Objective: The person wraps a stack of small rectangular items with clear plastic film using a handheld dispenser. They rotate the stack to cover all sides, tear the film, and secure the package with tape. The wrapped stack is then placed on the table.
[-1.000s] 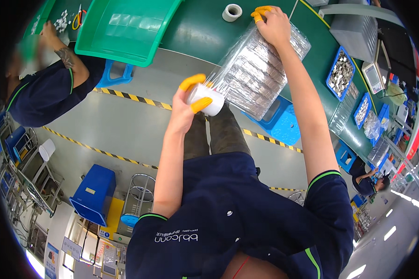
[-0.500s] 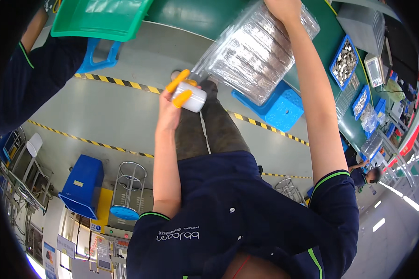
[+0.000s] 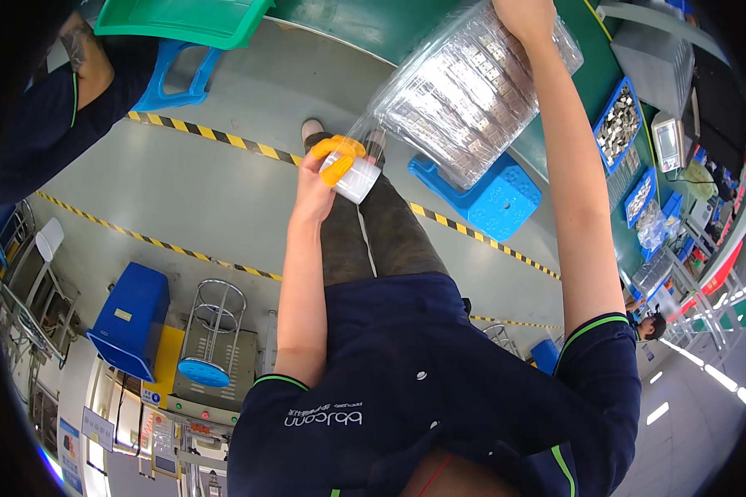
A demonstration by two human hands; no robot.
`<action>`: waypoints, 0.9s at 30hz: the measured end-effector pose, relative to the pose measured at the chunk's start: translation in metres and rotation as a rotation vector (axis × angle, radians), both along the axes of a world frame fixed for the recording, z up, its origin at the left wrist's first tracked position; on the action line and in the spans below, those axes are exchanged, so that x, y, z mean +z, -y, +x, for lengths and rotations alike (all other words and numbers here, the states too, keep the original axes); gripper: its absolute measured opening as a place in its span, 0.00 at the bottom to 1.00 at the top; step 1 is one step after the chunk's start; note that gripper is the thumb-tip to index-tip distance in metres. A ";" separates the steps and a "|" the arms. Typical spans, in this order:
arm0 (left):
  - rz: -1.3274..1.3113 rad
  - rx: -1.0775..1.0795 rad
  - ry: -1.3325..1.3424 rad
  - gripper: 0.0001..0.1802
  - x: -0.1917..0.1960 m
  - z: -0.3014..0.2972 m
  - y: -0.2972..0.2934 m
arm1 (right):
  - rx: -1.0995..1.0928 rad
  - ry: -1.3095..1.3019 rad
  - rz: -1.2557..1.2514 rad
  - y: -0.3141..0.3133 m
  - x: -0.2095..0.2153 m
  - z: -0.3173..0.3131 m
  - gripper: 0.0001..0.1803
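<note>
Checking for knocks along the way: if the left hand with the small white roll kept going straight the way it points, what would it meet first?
Probably the clear plastic tray stack held by the right hand: the left hand, gripping the white roll, points at its lower corner. Depth is uncertain in this fisheye view.

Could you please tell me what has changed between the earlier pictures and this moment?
The view has tilted down, so the green table and the green bin slid toward the top edge. The left hand keeps its white roll, and the right hand still grips the clear tray stack.
</note>
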State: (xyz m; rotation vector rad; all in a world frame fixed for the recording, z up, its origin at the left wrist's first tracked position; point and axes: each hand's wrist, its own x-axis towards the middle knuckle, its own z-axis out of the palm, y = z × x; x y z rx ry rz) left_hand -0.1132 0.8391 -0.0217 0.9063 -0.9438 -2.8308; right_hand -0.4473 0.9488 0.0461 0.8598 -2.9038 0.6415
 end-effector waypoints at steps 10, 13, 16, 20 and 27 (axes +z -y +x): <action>-0.174 -0.033 0.089 0.09 0.003 -0.003 0.008 | -0.003 0.007 -0.003 0.002 0.000 0.000 0.11; -0.054 -0.016 0.090 0.09 -0.011 -0.004 0.000 | -0.006 -0.002 -0.021 0.002 0.001 0.001 0.10; -0.153 -0.041 0.169 0.10 -0.036 -0.010 -0.010 | 0.026 -0.088 0.036 -0.001 0.001 -0.001 0.10; -0.203 -0.062 0.220 0.11 -0.053 -0.025 -0.023 | 0.352 -0.305 0.094 -0.008 0.008 0.021 0.12; -0.005 -0.156 0.096 0.24 -0.077 -0.046 -0.039 | 0.887 0.112 0.134 0.023 0.001 0.140 0.11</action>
